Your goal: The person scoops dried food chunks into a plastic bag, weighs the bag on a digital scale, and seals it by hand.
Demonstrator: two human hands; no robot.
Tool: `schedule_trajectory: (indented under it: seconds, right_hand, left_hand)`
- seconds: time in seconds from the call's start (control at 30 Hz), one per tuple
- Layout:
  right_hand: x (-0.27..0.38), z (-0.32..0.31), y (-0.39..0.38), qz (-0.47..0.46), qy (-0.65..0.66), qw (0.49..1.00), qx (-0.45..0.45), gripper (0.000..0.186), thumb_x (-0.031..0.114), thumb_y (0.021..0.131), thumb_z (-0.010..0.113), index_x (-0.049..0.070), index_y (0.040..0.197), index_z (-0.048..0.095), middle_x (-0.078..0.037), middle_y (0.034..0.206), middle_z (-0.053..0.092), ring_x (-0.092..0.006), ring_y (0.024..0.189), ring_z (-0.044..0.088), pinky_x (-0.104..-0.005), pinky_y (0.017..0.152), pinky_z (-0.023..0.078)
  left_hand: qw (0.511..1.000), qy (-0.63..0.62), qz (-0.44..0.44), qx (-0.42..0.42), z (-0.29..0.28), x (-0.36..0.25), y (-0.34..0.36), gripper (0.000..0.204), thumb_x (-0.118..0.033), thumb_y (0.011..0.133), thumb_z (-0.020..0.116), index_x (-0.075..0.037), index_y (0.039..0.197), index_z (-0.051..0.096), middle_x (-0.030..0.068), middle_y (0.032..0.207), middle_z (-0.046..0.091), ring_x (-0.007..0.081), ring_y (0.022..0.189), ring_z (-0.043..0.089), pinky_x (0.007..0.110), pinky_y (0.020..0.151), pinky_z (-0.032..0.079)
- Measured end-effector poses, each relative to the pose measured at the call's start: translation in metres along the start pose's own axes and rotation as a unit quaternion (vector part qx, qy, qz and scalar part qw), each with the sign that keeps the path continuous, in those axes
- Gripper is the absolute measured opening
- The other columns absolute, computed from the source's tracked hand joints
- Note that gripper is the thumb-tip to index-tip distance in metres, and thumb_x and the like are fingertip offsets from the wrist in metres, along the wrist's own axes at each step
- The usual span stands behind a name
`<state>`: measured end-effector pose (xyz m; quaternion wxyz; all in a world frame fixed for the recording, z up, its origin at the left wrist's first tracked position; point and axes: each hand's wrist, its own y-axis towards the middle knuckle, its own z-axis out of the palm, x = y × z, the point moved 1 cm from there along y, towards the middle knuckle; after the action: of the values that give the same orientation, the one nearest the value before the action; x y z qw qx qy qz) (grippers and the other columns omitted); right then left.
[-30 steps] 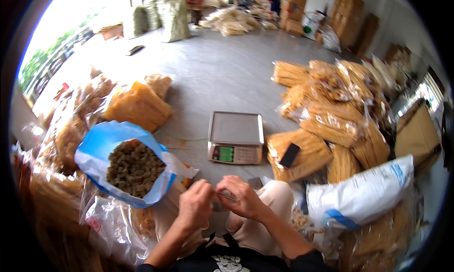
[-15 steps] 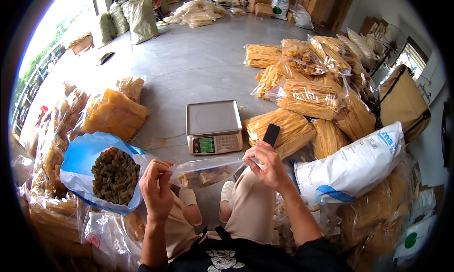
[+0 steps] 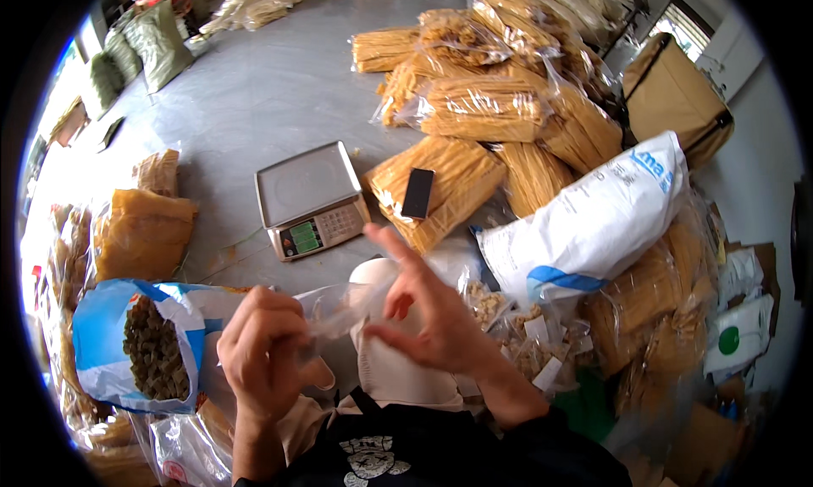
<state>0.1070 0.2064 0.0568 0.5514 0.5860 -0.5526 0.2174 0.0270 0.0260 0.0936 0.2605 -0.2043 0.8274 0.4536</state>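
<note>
My left hand point(image 3: 264, 351) is closed on one end of a clear plastic bag point(image 3: 339, 311), held above my lap. The bag is smeared by motion, so its contents cannot be made out now. Just right of it, my right hand point(image 3: 440, 326) has its fingers spread and holds nothing. At my left stands an open blue-and-white sack point(image 3: 95, 339) full of dark greenish-brown cubes point(image 3: 155, 351). In front of me a scale point(image 3: 309, 190) with a flat metal pan sits on the floor. A black phone point(image 3: 417, 194) lies on a package of yellow dried sticks point(image 3: 457, 174).
Bagged yellow sticks point(image 3: 483, 106) are piled at the far right. A stuffed white sack point(image 3: 593, 212) leans at my right, above small clear bags point(image 3: 542, 343). More yellow packages point(image 3: 144, 233) stand at left. Green woven sacks point(image 3: 157, 47) stand at the far left.
My right hand has let go of the bag's edge and its fingers have spread. The bag is no longer stretched flat between both hands. The view has swung to the right.
</note>
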Motion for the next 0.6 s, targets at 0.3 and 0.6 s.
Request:
schedule_trajectory:
  seconds: [0.3, 0.6]
  right_hand:
    - [-0.045, -0.073, -0.061, 0.089, -0.219, 0.958, -0.161, 0.01, 0.011, 0.082, 0.066, 0.001, 0.078, 0.065, -0.007, 0.073, 0.06, -0.0134, 0.067, 0.057, -0.0247, 0.058, 0.045]
    - [-0.067, -0.202, -0.159, 0.239, -0.631, 0.703, -0.225, 0.012, 0.01, 0.084, 0.059, 0.0, 0.086, 0.065, -0.01, 0.077, 0.058, -0.025, 0.066, 0.059, -0.0389, 0.057, 0.045]
  left_hand:
    - [0.953, -0.254, -0.167, 0.004, 0.036, 0.014, -0.014, 0.013, 0.012, 0.077, 0.049, 0.004, 0.086, 0.054, 0.0112, 0.08, 0.061, 0.0144, 0.067, 0.057, 0.023, 0.062, 0.046]
    - [0.939, -0.185, -0.285, 0.054, 0.04, 0.048, -0.034, 0.006, 0.008, 0.081, 0.053, 0.003, 0.083, 0.057, 0.0066, 0.071, 0.061, 0.0117, 0.064, 0.06, 0.022, 0.061, 0.047]
